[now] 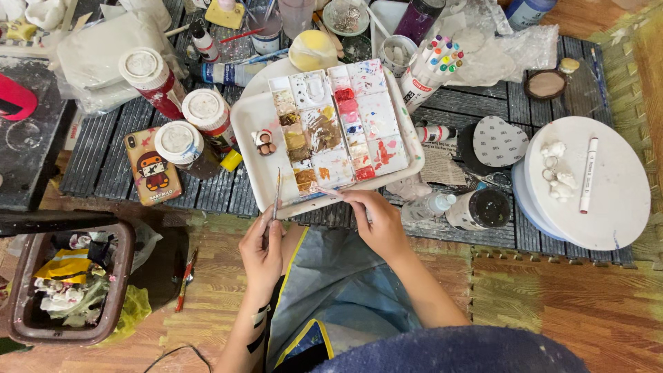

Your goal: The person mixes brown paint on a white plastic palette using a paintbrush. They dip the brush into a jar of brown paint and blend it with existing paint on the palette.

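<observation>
The left hand (262, 243) has its grip pinched on a thin paintbrush (276, 195), tip up over the white tray (250, 145). The right hand (376, 220) pinches the near edge of the paint palette (338, 121) lying in that tray. A tiny clay figure (264, 141) sits in the tray. Three paint jars (183, 110) stand left on the dark counter (103, 152).

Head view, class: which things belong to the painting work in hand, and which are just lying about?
In use:
- thin paintbrush in the left hand
- paint palette, with the right hand at its near edge
- white tray under it
- small painted figure

Lying about:
- phone
- bin
- marker on round white board
- cup of markers
</observation>
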